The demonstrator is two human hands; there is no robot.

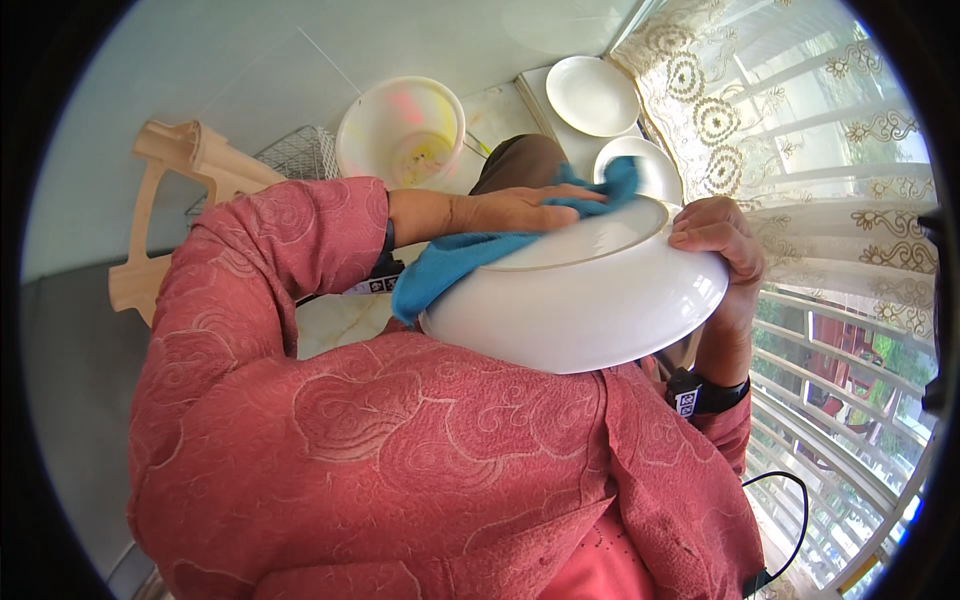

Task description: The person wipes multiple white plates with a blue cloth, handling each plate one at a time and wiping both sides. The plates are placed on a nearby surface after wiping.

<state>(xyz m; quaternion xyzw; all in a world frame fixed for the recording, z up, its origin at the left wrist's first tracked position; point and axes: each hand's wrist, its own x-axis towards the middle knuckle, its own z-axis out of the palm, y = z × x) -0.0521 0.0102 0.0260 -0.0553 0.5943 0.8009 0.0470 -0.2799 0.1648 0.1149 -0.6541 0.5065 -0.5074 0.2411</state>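
Observation:
A large white ceramic dish (577,315) is tilted in front of my chest, its underside and foot ring facing up. My right hand (720,236) grips its right edge, thumb on the underside and fingers around the rim. A blue cloth (465,262) drapes over the dish's left part. My left hand (525,208) presses this cloth against the underside, with a bunched part of it at the fingers. The bunched part is blurred. The side of the dish facing down is hidden.
Beyond the dish stand a white plastic bucket (350,142) with residue inside and a wire basket (300,154). One white plate (592,97) and another plate (660,165) lie ahead right. A beige plastic frame (142,214) stands left; a lace curtain (686,79) hangs right.

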